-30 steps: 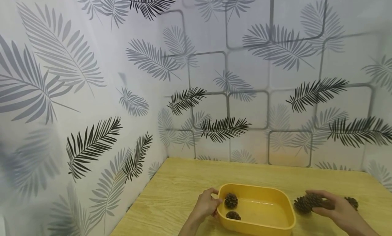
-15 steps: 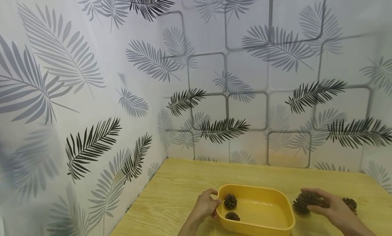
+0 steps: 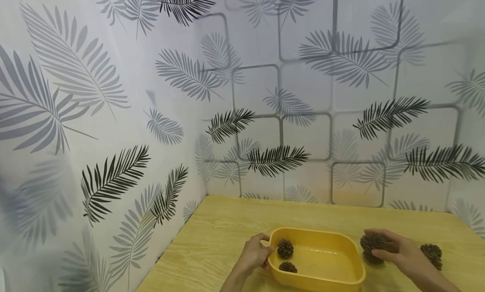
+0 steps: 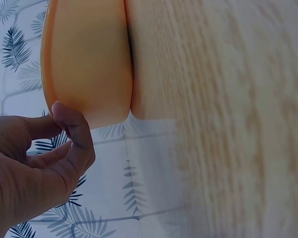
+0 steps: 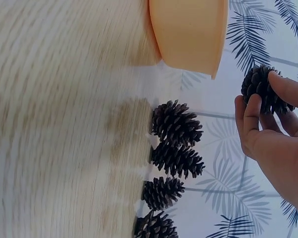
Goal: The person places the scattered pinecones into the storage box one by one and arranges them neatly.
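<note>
A yellow rectangular tub (image 3: 322,272) stands on the table, with one pine cone (image 3: 285,248) and a second pine cone (image 3: 288,266) at its left end. My left hand (image 3: 253,255) pinches the tub's left rim between thumb and fingers, as the left wrist view (image 4: 47,163) also shows. To the right of the tub, my right hand (image 3: 407,258) grips a brown pine cone (image 5: 258,84) with its fingertips. That cone is raised off the table, apart from the tub. Part of it is hidden behind the thumb and fingers.
Several more pine cones (image 5: 176,124) sit in a row on the table beside the tub in the right wrist view. One pine cone (image 3: 432,255) shows right of my right hand in the head view. Leaf-patterned walls (image 3: 265,94) border the wood-grain table (image 3: 212,229).
My right hand has moved left toward the tub, carrying the pine cone. More of the cone at far right now shows. The left hand and tub stay put.
</note>
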